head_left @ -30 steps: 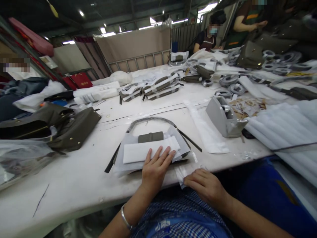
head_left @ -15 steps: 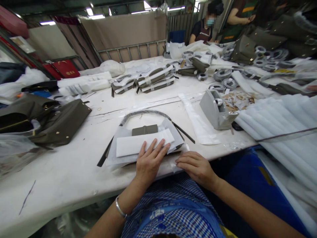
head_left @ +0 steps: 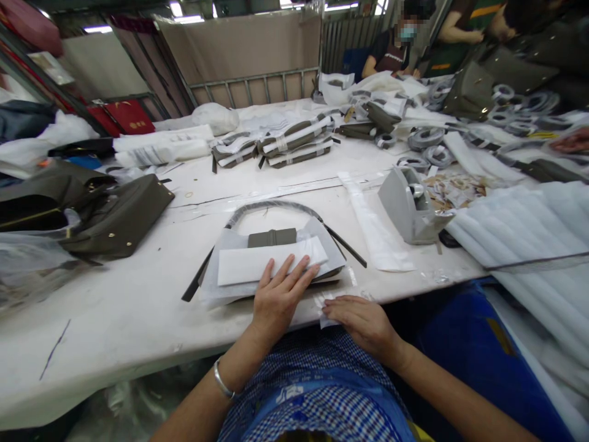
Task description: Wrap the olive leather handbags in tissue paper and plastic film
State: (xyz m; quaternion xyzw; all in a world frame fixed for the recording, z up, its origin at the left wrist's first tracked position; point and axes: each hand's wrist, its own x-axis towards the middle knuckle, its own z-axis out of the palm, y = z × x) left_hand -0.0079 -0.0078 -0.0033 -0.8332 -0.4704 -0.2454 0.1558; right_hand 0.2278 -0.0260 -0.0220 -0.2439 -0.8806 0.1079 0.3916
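Note:
My left hand (head_left: 280,299) lies flat with fingers spread on a folded white foam sheet (head_left: 239,267). Under that sheet is a bundle of white tissue paper (head_left: 212,287) around an olive bag piece (head_left: 272,238). A plastic-wrapped handle (head_left: 271,204) arches out behind the bundle, and a dark strap (head_left: 348,247) sticks out on its right. At the table's front edge, my right hand (head_left: 363,323) has its fingers pressed together at a strip of clear tape (head_left: 326,320). Its thumb is mostly hidden.
A grey tape dispenser (head_left: 402,209) stands to the right, beside a long white foam strip (head_left: 375,227). Stacked foam sheets (head_left: 529,227) lie at far right, an olive bag (head_left: 124,218) at left. Wrapped bundles (head_left: 294,147) sit farther back. A co-worker (head_left: 391,52) is across the table.
The view has shifted slightly. My right hand has drawn down a little toward the table edge, away from the bundle, and a tape end now shows below its fingertips. My left hand stays on the foam sheet.

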